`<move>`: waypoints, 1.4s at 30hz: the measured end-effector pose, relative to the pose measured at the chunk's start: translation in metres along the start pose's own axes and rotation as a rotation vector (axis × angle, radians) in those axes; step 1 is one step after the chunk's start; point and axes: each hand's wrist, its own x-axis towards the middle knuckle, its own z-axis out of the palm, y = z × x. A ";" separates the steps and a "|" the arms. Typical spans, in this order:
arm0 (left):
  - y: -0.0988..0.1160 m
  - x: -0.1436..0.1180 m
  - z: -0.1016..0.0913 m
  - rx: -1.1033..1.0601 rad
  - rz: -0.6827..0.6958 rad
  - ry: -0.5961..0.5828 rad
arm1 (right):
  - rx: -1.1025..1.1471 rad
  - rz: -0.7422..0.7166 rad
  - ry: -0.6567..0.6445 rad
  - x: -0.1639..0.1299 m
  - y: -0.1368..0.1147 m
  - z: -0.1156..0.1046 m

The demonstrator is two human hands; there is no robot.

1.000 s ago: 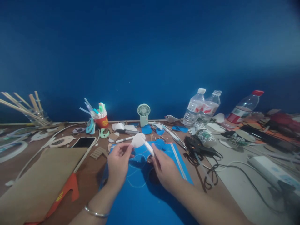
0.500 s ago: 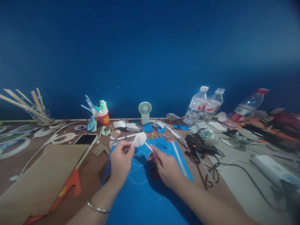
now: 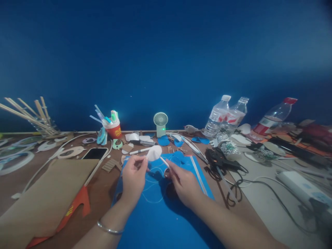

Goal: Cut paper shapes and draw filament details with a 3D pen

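My left hand (image 3: 134,176) pinches the edge of a small rounded white paper piece (image 3: 155,153) with a crease in it. In my right hand (image 3: 185,181) is a slim white stick (image 3: 164,161), its far end meeting the paper's lower right edge. Whether the two are joined I cannot tell. Both hands hover above a blue sheet (image 3: 155,224) marked with pale curved outlines. Beyond the fingers, a white pen-like rod (image 3: 140,151) and blue paper cut-outs (image 3: 177,158) lie close by.
A small fan (image 3: 160,121) stands at the back. Left are a red cup of pens (image 3: 113,130), a phone (image 3: 95,154) and brown cardboard (image 3: 52,193). Right are a black glue gun (image 3: 220,160) with cables, plastic bottles (image 3: 216,116) and a white power strip (image 3: 303,188).
Both hands stay almost in place, with the white paper piece shifting very slightly. A green light now shows on the fan.
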 end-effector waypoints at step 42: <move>0.001 0.000 0.002 -0.161 -0.066 0.115 | -0.009 -0.002 -0.016 -0.003 -0.002 0.000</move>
